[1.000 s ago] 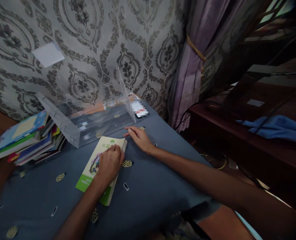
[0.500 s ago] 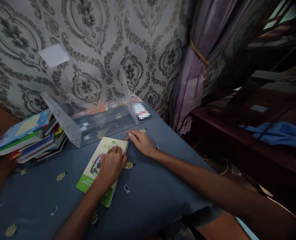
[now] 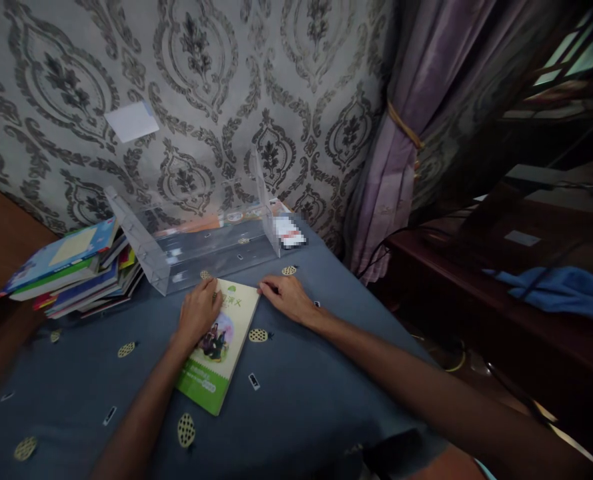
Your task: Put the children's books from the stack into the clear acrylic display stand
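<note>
A thin book (image 3: 233,317) with a cream and green cover and a picture in its middle lies flat on the blue patterned tablecloth (image 3: 286,400). My left hand (image 3: 199,312) is curled over the book's upper left edge, with its fingertips hidden. At the top right corner, my right hand (image 3: 289,298) has bent fingers, and its thumb and forefinger meet the book's edge. Just beyond stands a clear plastic rack (image 3: 211,247) with upright side panels.
A stack of books (image 3: 83,267) sits left of the rack, with a blurred brown arm-like shape (image 3: 6,347) beside it. Behind are a patterned wall (image 3: 196,100) and a tied purple curtain (image 3: 396,160). A blue cloth (image 3: 566,283) lies on dark furniture at right.
My left hand has slid off the cover's middle to its left edge, showing more of the picture. My right hand has closed in on the top right corner. The view has shifted slightly.
</note>
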`<state>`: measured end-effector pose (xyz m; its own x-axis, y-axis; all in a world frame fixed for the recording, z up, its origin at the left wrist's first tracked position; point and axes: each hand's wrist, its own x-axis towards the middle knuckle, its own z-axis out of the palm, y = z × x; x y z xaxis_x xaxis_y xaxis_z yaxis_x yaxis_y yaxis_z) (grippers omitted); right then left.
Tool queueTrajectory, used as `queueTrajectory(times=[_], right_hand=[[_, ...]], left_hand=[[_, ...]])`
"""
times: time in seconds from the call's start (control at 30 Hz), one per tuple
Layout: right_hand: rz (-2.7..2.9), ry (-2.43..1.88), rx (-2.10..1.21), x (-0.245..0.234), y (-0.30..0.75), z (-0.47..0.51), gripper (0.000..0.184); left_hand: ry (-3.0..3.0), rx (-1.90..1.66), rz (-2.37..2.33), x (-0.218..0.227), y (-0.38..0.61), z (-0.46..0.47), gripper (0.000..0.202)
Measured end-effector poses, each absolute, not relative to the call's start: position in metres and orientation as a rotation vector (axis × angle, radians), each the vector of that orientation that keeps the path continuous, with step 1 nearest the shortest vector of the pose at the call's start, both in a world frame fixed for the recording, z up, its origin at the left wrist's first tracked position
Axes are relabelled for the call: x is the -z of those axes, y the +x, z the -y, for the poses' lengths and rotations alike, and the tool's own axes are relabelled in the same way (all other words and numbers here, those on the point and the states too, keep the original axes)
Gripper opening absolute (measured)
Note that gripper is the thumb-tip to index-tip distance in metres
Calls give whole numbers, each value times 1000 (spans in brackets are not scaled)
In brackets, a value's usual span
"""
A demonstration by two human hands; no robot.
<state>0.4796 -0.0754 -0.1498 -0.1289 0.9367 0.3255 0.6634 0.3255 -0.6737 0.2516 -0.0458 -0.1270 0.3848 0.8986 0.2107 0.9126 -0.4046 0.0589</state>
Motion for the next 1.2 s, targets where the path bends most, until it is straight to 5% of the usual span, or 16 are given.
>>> queueTrajectory(times=[0.43,1.2], right_hand=[[1828,-1413,-516,150,480,74,27],[2118,-1532,-263,146,463,100,33]], left_hand=[[-2907,451,1172,140,289,68,44],[-3159,360,1019,139,262,69,43]])
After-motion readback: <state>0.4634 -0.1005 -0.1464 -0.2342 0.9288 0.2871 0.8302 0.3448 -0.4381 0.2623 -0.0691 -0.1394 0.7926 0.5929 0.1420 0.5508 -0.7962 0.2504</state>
